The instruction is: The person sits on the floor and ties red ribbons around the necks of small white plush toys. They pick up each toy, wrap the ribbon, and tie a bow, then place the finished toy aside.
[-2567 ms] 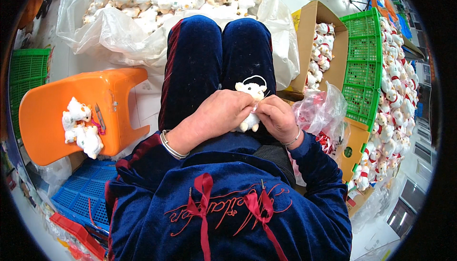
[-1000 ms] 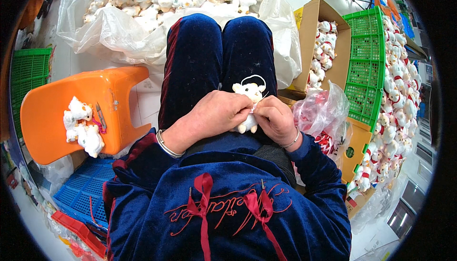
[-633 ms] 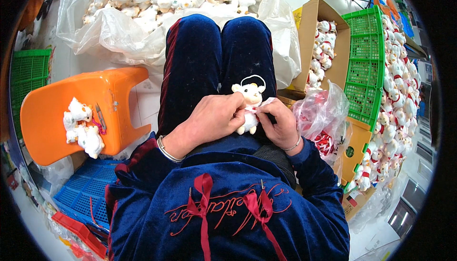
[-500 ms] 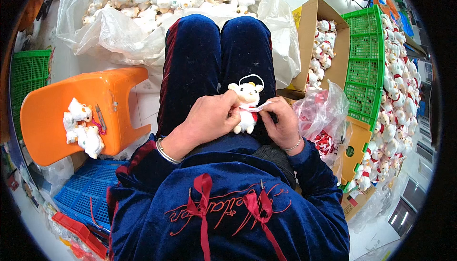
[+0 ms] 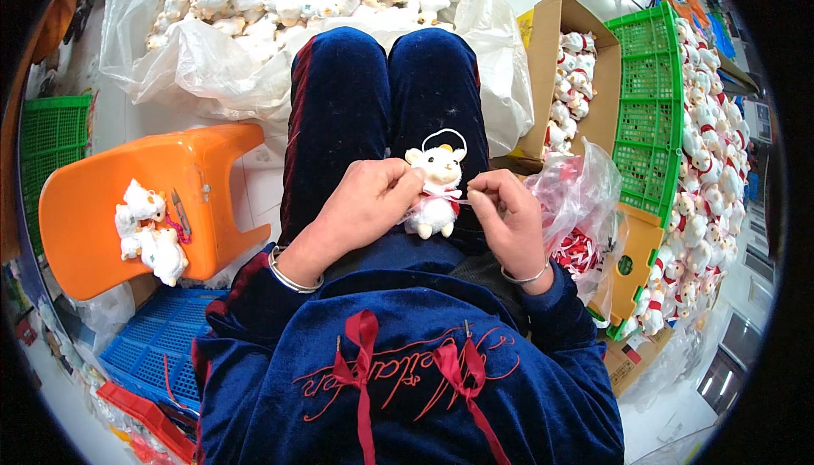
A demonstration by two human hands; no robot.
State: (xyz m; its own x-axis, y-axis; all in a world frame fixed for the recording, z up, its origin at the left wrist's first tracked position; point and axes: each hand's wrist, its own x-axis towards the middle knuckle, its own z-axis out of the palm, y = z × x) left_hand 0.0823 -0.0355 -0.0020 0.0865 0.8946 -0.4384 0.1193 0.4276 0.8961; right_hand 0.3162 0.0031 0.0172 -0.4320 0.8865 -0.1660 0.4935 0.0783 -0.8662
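A small white plush animal (image 5: 439,168) with a loop of white cord on its head rests upright in my lap, facing me. Round its neck runs a thin white ribbon (image 5: 437,195), with a bit of red cloth showing at the side. My left hand (image 5: 366,202) pinches one end of the ribbon, left of the toy's neck. At the other side my right hand (image 5: 510,215) has thumb and forefinger closed on the opposite end. The ribbon is drawn out between both hands, and a small knot or bow shows at the neck.
On my left stands an orange plastic stool (image 5: 80,202) bearing several plush toys and grey snips (image 5: 181,212). Ahead lies a plastic bag (image 5: 203,66) of white toys. To the right are a carton (image 5: 543,58), a bag of red pieces (image 5: 579,249) and a green crate (image 5: 649,109).
My hands have moved apart, the right one a little outward and up, drawing the ribbon tighter at the toy's neck. The toy has hardly shifted.
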